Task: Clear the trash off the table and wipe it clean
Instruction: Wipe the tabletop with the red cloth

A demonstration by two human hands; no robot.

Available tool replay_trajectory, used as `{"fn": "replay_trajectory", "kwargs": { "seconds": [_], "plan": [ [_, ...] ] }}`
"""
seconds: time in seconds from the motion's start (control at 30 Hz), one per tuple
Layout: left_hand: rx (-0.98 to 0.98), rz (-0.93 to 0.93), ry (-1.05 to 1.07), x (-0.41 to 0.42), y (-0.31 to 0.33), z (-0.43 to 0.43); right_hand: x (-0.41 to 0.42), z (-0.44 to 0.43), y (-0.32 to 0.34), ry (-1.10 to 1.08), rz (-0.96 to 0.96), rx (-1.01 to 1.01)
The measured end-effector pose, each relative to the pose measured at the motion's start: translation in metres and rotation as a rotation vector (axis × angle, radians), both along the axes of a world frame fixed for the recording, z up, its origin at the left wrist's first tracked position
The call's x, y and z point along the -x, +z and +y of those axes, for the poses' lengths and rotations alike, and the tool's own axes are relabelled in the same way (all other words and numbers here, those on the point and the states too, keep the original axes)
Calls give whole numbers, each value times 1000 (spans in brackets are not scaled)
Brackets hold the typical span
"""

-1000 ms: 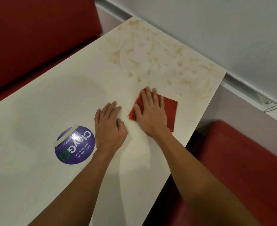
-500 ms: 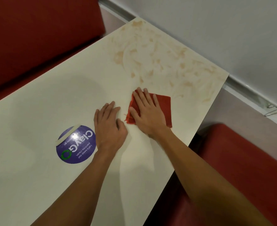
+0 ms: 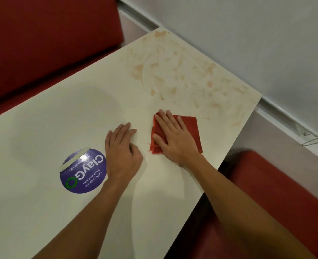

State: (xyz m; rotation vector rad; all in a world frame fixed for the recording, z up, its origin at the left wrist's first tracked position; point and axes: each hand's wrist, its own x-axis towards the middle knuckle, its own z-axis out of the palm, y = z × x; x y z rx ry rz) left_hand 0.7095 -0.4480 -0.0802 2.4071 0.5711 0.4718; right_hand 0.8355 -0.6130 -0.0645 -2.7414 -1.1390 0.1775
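Cream table (image 3: 42,212), right hand (image 3: 175,139) flat, fingers straight, pressing folded red cloth (image 3: 190,129) near right edge, left hand (image 3: 121,152) flat beside it, brown smears (image 3: 182,75) far, purple round sticker (image 3: 83,171) reading "ClayGo", "Let's keep our pantries clean", left.

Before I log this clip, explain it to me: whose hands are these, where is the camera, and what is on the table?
No machine here: a person wears one wide-angle camera on the head, looking down at their own bare hands. The right hand lies flat on a folded red cloth, pressing it to the white table. The left hand rests on the table beside it, holding nothing. Brownish smears cover the far corner. A round purple sticker lies by the left hand.
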Motion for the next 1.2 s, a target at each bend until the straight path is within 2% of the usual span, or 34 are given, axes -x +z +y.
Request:
{"fn": "replay_trajectory", "kwargs": {
  "seconds": [0.1,0.2,0.3,0.4,0.53,0.73,0.93,1.07,1.2],
  "plan": [
    [10,2,8,-2,1,-1,-17,-17,-2,-218,-19,23],
    [5,-4,-3,-2,-2,1,-39,35,-4,-428,-11,12],
    [-1,-3,-13,-1,-5,2,-33,67,-5,-251,-16,3],
    [65,-51,-5,0,-4,2,-1,28,-4,-62,-4,-9],
    [309,-169,120,-2,2,2,38,-52,0,-234,-1,20],
    [92,-45,-119,-51,10,-25,17,-109,-7,-636,-26,28],
    [9,-26,-288,-121,3,-54,-70,-112,-13,-882,3,19],
    [-127,7,-293,-130,-1,-61,-57,-113,-10,-809,-21,-8],
    [-142,22,-277,-129,-2,-62,-8,-117,-11,-677,-19,-17]
  ]
}}
